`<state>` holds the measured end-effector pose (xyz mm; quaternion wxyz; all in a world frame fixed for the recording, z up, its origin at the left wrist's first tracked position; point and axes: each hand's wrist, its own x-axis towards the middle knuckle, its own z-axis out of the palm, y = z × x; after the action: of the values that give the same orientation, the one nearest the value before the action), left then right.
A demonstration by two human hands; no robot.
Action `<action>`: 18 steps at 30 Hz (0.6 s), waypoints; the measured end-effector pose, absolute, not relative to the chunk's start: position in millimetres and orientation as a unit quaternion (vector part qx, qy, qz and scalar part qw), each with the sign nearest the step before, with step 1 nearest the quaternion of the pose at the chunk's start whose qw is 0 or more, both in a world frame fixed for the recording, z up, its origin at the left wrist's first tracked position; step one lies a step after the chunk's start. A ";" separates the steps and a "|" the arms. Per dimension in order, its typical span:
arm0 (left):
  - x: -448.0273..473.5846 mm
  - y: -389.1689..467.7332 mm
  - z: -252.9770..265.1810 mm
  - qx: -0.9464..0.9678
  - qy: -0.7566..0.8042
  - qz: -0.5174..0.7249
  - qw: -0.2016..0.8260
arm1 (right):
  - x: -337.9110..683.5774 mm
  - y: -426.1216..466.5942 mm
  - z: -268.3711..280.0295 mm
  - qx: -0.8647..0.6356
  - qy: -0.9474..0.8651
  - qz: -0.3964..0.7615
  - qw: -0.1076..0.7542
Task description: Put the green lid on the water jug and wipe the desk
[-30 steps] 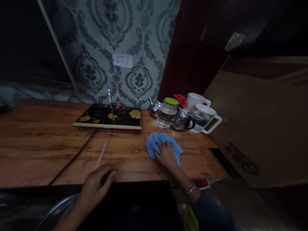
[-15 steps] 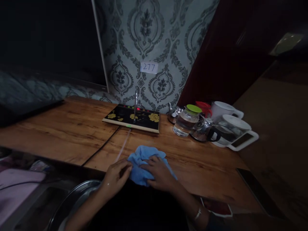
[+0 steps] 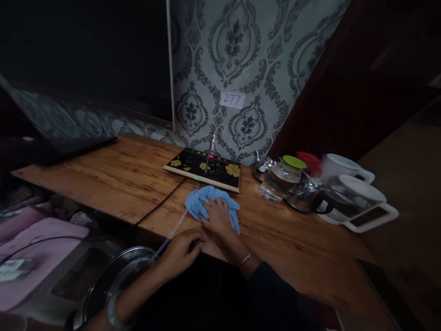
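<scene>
A crumpled blue cloth (image 3: 198,200) lies on the wooden table, just in front of a black panel with gold flowers (image 3: 220,168). My right hand (image 3: 217,217) presses down on the cloth, its fingers bent into the folds. Close to the table's front edge, my left hand (image 3: 182,250) hovers with fingers curled in toward the thumb. Nothing shows in it, and it is apart from the cloth. A clear tube (image 3: 177,227) runs from the panel over the edge, passing between the cloth and a black cable (image 3: 160,204).
On the right stand a glass jug with a green lid (image 3: 279,179), metal kettles (image 3: 305,195) and white-lidded pitchers (image 3: 361,197). A thin spout (image 3: 211,149) rises from the panel. Below the front edge is a metal basin (image 3: 136,253); a dark screen (image 3: 86,59) hangs at left.
My right hand has pushed the blue cloth forward across the table toward the panel. My left hand has come away from the cloth and stays near the edge. The view has shifted left.
</scene>
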<state>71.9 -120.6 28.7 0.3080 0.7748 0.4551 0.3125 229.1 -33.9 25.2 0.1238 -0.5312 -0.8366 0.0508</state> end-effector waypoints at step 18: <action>97.0 -145.9 37.1 0.557 0.312 0.357 0.682 | 275.6 -135.0 44.8 -0.433 -0.809 0.116 0.381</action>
<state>97.0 -145.9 37.1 0.6820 0.5568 0.3122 0.3568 275.6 -135.0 44.8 0.3808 -0.4328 -0.8089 0.1157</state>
